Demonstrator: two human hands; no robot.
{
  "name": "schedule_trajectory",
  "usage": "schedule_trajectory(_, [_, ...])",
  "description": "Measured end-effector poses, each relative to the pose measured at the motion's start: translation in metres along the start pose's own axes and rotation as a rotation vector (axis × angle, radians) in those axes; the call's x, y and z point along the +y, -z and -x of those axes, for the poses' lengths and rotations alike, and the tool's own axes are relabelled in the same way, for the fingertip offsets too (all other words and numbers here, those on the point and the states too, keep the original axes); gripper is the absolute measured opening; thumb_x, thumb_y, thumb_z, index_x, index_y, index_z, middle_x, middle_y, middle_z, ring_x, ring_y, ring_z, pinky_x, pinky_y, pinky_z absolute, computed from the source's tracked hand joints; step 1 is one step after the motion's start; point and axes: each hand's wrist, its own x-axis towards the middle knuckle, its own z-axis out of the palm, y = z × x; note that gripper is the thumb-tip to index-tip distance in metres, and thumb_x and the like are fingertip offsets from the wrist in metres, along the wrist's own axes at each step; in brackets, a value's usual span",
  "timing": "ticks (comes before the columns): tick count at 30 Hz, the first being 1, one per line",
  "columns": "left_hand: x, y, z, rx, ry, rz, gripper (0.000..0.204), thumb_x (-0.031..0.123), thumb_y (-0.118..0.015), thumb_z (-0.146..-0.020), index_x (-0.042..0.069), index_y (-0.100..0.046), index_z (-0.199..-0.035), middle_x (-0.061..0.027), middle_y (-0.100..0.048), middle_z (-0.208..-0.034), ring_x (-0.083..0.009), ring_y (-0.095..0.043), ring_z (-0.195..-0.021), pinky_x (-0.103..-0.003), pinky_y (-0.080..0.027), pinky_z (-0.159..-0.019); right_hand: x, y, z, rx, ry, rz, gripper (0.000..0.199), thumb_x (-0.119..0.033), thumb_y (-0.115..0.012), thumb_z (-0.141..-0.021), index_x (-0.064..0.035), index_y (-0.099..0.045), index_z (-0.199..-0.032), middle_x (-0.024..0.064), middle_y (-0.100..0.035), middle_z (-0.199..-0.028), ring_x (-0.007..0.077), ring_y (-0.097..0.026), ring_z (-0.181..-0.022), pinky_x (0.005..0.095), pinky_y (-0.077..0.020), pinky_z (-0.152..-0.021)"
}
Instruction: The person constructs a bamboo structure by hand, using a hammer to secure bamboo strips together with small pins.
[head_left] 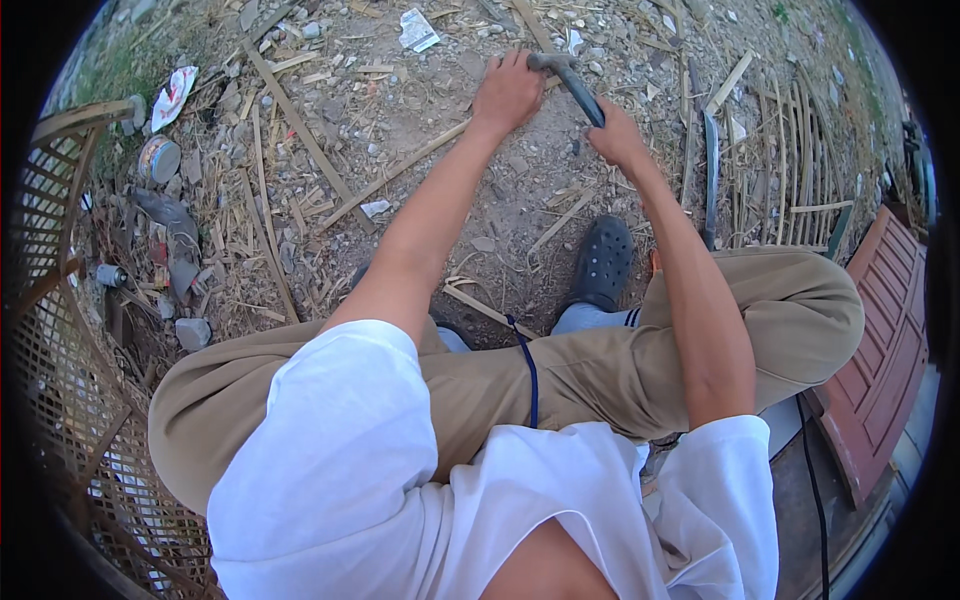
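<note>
My right hand (617,137) is wrapped round the handle of a hammer (580,92), a dark grey-green tool slanting up to the left. Its head (552,62) is just beside the fingertips of my left hand (508,92). That left hand is closed low over the ground, on a thin wooden strip (415,160) that runs from the lower left and shows again past the fingers. Whether a nail is under the fingers, I cannot tell. Another strip (530,22) comes down from the top edge toward the hammer head.
A long curved blade (711,175) lies to the right, beside slatted strips (790,150). A woven lattice basket (60,350) stands at the left, near a tin can (160,158). A reddish panelled door (880,350) leans at the right. Stones and wood scraps litter the dirt.
</note>
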Motion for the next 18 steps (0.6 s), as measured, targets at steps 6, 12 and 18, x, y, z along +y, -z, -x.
schedule_trajectory(6, [0.005, 0.001, -0.003, -0.047, 0.042, -0.027, 0.025, 0.027, -0.059, -0.103, 0.006, -0.07, -0.11, -0.0107, -0.063, -0.114, -0.0289, -0.059, -0.113, -0.049, -0.045, -0.089, 0.0, -0.012, 0.01, 0.127, 0.025, 0.172, 0.044, -0.01, -0.066, -0.087, -0.008, -0.059, -0.131, 0.0274, -0.074, -0.109, 0.0484, -0.071, -0.108, 0.0564, -0.0563, -0.095])
schedule_trajectory(12, [-0.001, -0.004, -0.002, -0.001, -0.032, -0.146, 0.025, 0.028, -0.061, -0.101, 0.007, -0.069, -0.111, -0.0098, -0.062, -0.112, -0.0292, -0.06, -0.109, -0.05, -0.045, -0.083, -0.009, -0.02, 0.02, 0.129, 0.031, 0.084, 0.045, -0.011, -0.067, -0.088, -0.0065, -0.055, -0.131, 0.029, -0.073, -0.11, 0.0506, -0.069, -0.105, 0.057, -0.0558, -0.094])
schedule_trajectory(18, [0.011, 0.011, -0.01, -0.031, -0.004, -0.091, 0.021, 0.012, -0.058, -0.095, -0.001, -0.07, -0.107, -0.0236, -0.064, -0.113, -0.0406, -0.06, -0.111, -0.051, -0.049, -0.092, -0.02, -0.049, 0.022, 0.215, -0.056, -0.095, 0.044, -0.012, -0.068, -0.089, -0.007, -0.055, -0.131, 0.0314, -0.072, -0.104, 0.0514, -0.07, -0.103, 0.0586, -0.056, -0.089])
